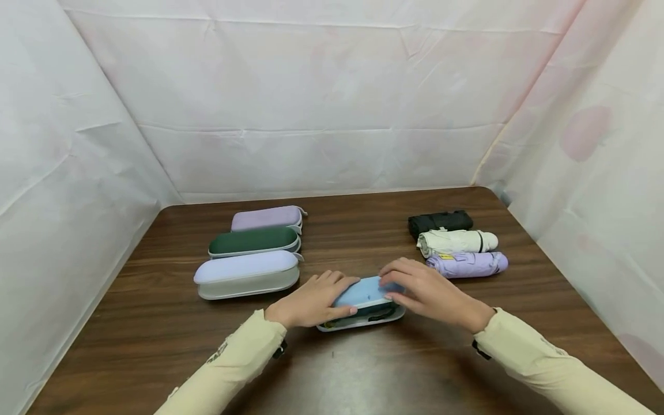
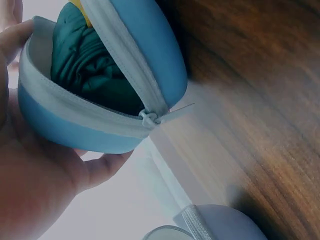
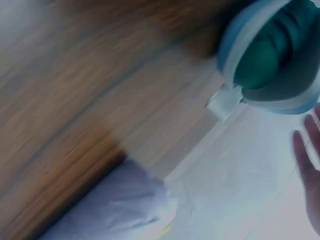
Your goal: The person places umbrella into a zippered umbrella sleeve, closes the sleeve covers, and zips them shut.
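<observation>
A light blue zip case [image 1: 365, 292] lies on the table before me, its lid partly raised along the near side. My left hand [image 1: 316, 300] holds the lid, fingers over the top and thumb at the front edge. Inside, a dark green folded umbrella [image 2: 95, 65] with a bit of yellow shows in the left wrist view. The zipper pull [image 2: 149, 118] sits at the corner where lid and base meet. My right hand [image 1: 427, 294] is over the case's right end, fingers loosely bent; the right wrist view shows its fingers [image 3: 304, 150] just off the lid.
Left on the wooden table [image 1: 155, 334] are a lavender case [image 1: 249, 265], a dark green case [image 1: 254, 241] and a mauve case [image 1: 267, 218]. At right lie folded umbrellas: black [image 1: 441, 222], white [image 1: 456, 242] and lilac [image 1: 469, 265]. White curtains [image 1: 311, 115] surround the table.
</observation>
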{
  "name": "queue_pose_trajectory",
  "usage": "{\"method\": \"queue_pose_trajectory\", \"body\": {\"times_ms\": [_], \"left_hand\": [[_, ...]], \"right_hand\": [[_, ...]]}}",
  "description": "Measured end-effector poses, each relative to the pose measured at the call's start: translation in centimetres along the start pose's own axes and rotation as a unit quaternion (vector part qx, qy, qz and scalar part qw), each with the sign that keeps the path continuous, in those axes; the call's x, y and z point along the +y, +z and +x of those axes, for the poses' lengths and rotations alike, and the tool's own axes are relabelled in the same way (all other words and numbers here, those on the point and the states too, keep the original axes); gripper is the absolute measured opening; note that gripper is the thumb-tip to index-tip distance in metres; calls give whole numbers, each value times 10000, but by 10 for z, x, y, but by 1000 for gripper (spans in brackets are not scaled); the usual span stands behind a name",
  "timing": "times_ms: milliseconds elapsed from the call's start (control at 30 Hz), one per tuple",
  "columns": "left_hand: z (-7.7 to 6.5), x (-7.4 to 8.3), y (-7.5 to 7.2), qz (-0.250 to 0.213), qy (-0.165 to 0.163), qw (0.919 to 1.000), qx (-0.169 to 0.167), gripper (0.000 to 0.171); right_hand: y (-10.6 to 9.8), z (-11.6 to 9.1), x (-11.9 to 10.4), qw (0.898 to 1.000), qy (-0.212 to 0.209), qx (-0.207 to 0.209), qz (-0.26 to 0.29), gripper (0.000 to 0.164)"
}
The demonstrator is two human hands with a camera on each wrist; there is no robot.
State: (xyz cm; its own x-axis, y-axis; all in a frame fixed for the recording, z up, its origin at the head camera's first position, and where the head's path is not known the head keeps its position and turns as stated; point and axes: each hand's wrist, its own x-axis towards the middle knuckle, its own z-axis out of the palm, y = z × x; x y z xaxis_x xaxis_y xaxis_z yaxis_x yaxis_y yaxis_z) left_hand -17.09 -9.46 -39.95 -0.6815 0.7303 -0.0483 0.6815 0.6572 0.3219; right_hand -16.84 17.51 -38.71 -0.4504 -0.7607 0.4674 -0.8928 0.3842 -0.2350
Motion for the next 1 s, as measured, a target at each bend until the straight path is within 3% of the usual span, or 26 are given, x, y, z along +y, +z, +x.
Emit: {"method": "queue_pose_trajectory", "body": {"times_ms": [133, 233, 400, 600, 700, 800, 900, 1000], "left_hand": [[-5, 4, 5, 346, 81, 9992, 188, 61], [-5, 8, 10, 620, 166, 9974, 333, 61], [-6, 15, 14, 1022, 179, 9933, 508, 61], [-8, 17, 15, 1170, 243, 9904, 700, 60], [-12, 13, 14, 809, 212, 9941, 689, 58], [-19, 2, 11, 24, 16, 9979, 653, 49], [-29, -13, 10, -690, -216, 9948, 712, 40], [-37, -27, 13, -922, -287, 9923, 782, 42]], "right_hand": [[7, 8, -1, 9936, 609, -877, 370, 27], [11, 11, -1, 9878, 819, -1211, 541, 25], [14, 11, 2, 9821, 968, -1496, 617, 22], [18, 10, 6, 9871, 579, -1426, 444, 34], [19, 9, 6, 9893, 406, -1374, 282, 42], [21, 8, 6, 9904, 325, -1333, 155, 43], [22, 7, 5, 9910, 298, -1302, 90, 43], [20, 6, 5, 9914, 297, -1274, 35, 43]]}}
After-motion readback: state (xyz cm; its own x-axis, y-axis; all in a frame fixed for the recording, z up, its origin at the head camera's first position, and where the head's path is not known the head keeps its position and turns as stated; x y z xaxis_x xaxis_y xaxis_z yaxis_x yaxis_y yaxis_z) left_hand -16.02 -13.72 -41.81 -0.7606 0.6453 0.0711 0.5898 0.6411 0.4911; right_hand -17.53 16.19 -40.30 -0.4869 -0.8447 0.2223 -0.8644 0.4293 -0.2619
